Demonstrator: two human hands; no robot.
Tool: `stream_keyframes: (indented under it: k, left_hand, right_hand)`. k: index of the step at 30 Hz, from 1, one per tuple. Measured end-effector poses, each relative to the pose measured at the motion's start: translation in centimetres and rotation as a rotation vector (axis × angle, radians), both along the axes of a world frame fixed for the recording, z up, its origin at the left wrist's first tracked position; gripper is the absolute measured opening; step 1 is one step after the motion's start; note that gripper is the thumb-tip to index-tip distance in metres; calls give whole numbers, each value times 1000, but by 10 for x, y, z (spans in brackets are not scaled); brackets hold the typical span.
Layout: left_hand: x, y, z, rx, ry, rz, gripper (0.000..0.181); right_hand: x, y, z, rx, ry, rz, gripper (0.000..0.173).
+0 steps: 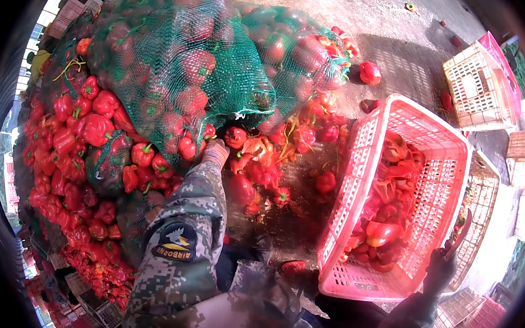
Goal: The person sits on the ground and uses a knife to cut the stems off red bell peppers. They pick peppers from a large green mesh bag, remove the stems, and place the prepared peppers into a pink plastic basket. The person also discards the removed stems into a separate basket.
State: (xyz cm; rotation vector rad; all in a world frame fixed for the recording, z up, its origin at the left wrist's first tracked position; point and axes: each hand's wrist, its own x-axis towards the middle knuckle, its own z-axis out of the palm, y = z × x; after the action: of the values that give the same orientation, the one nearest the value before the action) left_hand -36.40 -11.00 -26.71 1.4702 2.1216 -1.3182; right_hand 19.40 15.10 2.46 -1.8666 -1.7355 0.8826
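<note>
My left hand (216,152), at the end of a camouflage sleeve, reaches to the mouth of a green mesh bag (243,68) full of red bell peppers. Its fingers are partly hidden beside the net's edge, next to a red pepper (235,137). My right hand (441,267), in a dark glove at the right, holds a knife with a curved blade (462,235) pointing up. Between the hands stands a pink plastic crate (462,176) holding cut red pepper pieces (388,203).
A large heap of red peppers (65,152) lies at the left. Loose peppers and pale scraps (262,164) litter the floor before me. A second mesh bag (292,53) lies beyond. More crates (479,82) stand at the right, one (480,213) directly behind the pink crate.
</note>
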Motion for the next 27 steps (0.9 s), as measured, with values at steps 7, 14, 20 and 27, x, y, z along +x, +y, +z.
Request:
stream_keyframes:
  k: [7, 14, 20, 27]
  left_hand:
    - [41, 49, 85, -68, -596, 606, 90]
    - [83, 47, 135, 778, -1173, 285, 93]
    - [224, 80, 287, 1041, -1279, 217, 100]
    - [303, 74, 276, 1256, -1535, 454, 65]
  right_hand:
    - [-32, -24, -4, -250, 233, 70, 32]
    - [-106, -82, -15, -537, 521, 506, 28]
    - [-134, -137, -25, -458, 803, 386, 45]
    - [-93, -134, 1, -178, 622, 409, 37]
